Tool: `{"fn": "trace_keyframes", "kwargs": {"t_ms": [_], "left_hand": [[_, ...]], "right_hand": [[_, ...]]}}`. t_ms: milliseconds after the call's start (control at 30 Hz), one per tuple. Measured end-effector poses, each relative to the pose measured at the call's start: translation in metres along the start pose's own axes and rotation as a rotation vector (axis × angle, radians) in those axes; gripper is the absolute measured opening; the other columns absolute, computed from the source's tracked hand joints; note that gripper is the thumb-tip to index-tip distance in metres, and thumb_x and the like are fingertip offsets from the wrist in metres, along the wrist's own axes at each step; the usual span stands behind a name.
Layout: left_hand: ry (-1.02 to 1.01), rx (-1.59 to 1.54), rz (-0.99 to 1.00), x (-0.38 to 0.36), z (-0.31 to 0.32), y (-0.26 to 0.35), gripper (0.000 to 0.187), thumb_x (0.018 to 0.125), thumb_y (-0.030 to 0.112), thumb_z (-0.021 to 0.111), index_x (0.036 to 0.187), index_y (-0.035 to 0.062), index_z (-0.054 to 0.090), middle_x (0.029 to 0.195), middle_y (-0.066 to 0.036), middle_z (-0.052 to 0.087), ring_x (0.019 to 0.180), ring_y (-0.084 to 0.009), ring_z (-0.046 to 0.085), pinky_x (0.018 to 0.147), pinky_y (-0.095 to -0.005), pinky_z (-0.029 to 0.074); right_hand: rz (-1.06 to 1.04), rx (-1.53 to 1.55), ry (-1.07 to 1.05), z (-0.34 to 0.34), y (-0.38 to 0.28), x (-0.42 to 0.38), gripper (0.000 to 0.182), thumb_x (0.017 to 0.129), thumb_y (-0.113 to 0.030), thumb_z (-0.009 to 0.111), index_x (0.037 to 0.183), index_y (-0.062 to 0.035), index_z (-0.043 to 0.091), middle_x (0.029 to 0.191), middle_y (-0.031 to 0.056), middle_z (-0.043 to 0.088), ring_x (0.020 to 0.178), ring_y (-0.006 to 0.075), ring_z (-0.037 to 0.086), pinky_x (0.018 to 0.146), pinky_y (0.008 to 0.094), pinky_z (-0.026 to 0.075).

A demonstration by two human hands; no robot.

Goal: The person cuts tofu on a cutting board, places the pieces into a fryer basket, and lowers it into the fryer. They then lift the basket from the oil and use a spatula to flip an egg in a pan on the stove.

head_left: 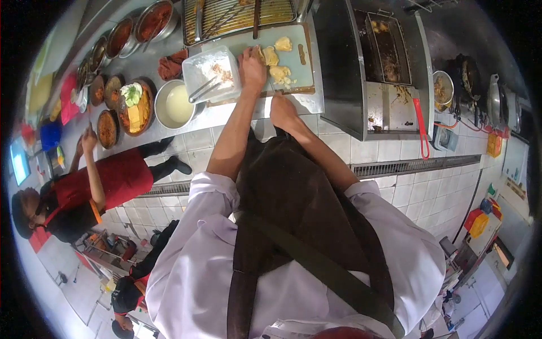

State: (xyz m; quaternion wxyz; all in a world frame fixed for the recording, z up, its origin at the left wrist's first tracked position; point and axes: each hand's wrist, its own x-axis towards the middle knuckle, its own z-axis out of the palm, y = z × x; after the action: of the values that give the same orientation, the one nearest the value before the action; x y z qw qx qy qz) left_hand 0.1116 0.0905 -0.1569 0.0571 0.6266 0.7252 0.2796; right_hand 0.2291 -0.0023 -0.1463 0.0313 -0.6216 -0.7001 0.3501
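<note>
My left hand (252, 69) is closed over a piece of pale yellow food at the left side of a light green cutting board (302, 37). More pale yellow food pieces (279, 73) lie on the board, just right of my fingers. At the board's near edge, my right hand (282, 112) is closed in a fist around what looks like a knife; only a thin bit of its blade shows, and the handle is hidden. Left of my left hand stands a white plastic tub (199, 68) with brown crumbs in it and metal tongs (204, 89) across its near corner.
A wire rack tray (226, 25) sits behind the board. To the left are a bowl of pale liquid (176, 106), a plate of food (135, 107) and sauce bowls (153, 21). A co-worker in a red apron (104, 175) stands left. A fryer (389, 56) with a red-handled basket is right.
</note>
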Motion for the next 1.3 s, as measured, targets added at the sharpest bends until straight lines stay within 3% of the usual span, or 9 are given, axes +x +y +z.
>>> {"fn": "trace_keyframes", "kwargs": {"t_ms": [100,233,467,533,600,733,1033,1133,1300], "left_hand": [[0.023,0.052,0.049,0.007,-0.007,0.008,0.032,0.075,0.007,0.058,0.106,0.002,0.058,0.108,-0.016,0.052,0.098,-0.0343,0.05,0.085,-0.0417,0.044],[-0.136,0.066,0.203,0.009,0.006,0.001,0.032,0.073,0.012,0.062,0.101,-0.0012,0.056,0.103,-0.015,0.051,0.097,-0.0326,0.05,0.082,-0.042,0.045],[-0.387,0.335,0.173,0.019,-0.037,0.048,0.055,0.068,0.021,0.067,0.119,0.0102,0.049,0.11,-0.01,0.048,0.105,-0.0279,0.049,0.085,-0.0405,0.046],[-0.488,0.337,0.191,0.027,-0.033,0.051,0.062,0.067,0.026,0.068,0.124,0.0148,0.046,0.112,-0.011,0.05,0.105,-0.0283,0.051,0.085,-0.0421,0.046],[-0.495,0.31,0.18,0.033,-0.028,0.051,0.059,0.068,0.026,0.068,0.122,0.0138,0.047,0.111,-0.01,0.052,0.104,-0.0297,0.052,0.086,-0.0423,0.047],[-0.509,0.216,0.117,0.039,-0.023,0.046,0.054,0.07,0.027,0.068,0.118,0.0095,0.05,0.108,-0.013,0.056,0.102,-0.032,0.054,0.085,-0.0409,0.048],[-0.095,-0.148,0.244,0.011,-0.013,0.018,0.039,0.068,0.022,0.067,0.102,0.0054,0.056,0.098,-0.016,0.059,0.095,-0.0344,0.055,0.083,-0.0404,0.046],[-0.193,-0.357,0.103,-0.005,-0.015,0.023,0.037,0.069,0.019,0.067,0.102,0.0051,0.055,0.1,-0.015,0.06,0.096,-0.0346,0.054,0.083,-0.0409,0.044],[-0.134,-0.093,0.188,-0.02,-0.023,0.033,0.036,0.068,0.014,0.067,0.101,0.0056,0.054,0.113,-0.012,0.054,0.104,-0.0306,0.049,0.088,-0.0409,0.04]], "right_hand": [[-0.144,0.096,-0.16,-0.022,0.02,-0.016,0.032,0.082,-0.01,0.052,0.105,0.0114,0.048,0.085,0.0325,0.059,0.09,0.0449,0.057,0.078,0.0494,0.044],[-0.278,0.122,-0.034,-0.036,0.041,-0.051,0.034,0.083,-0.015,0.055,0.103,0.0104,0.047,0.082,0.033,0.057,0.086,0.0481,0.055,0.076,0.0521,0.043],[-0.057,0.414,0.261,-0.052,0.048,-0.035,0.035,0.078,-0.017,0.063,0.1,0.0042,0.047,0.076,0.0258,0.06,0.077,0.043,0.059,0.071,0.0511,0.045],[0.006,0.438,0.237,-0.049,0.046,-0.011,0.042,0.073,-0.016,0.069,0.102,0.0035,0.044,0.079,0.0246,0.059,0.081,0.0432,0.058,0.072,0.0499,0.045],[-0.231,0.275,0.535,-0.04,0.041,0.012,0.05,0.071,-0.015,0.071,0.107,0.0027,0.041,0.091,0.0252,0.055,0.087,0.0442,0.055,0.074,0.0491,0.044],[-0.282,0.305,0.515,-0.035,0.023,0.04,0.056,0.07,-0.013,0.071,0.112,0.0015,0.037,0.102,0.0251,0.05,0.092,0.0455,0.053,0.075,0.049,0.044],[-0.106,0.183,0.472,-0.052,0.026,0.063,0.049,0.068,-0.009,0.071,0.104,0.001,0.039,0.09,0.0254,0.056,0.082,0.0449,0.056,0.07,0.0498,0.045],[-0.171,0.172,0.561,-0.065,0.032,0.072,0.045,0.072,-0.012,0.069,0.104,-0.0015,0.039,0.09,0.025,0.058,0.077,0.0436,0.059,0.068,0.0485,0.047],[-0.157,0.166,0.57,-0.069,0.038,0.08,0.042,0.072,-0.012,0.069,0.101,-0.0007,0.041,0.098,0.0229,0.053,0.082,0.0419,0.058,0.068,0.0476,0.047]]}}
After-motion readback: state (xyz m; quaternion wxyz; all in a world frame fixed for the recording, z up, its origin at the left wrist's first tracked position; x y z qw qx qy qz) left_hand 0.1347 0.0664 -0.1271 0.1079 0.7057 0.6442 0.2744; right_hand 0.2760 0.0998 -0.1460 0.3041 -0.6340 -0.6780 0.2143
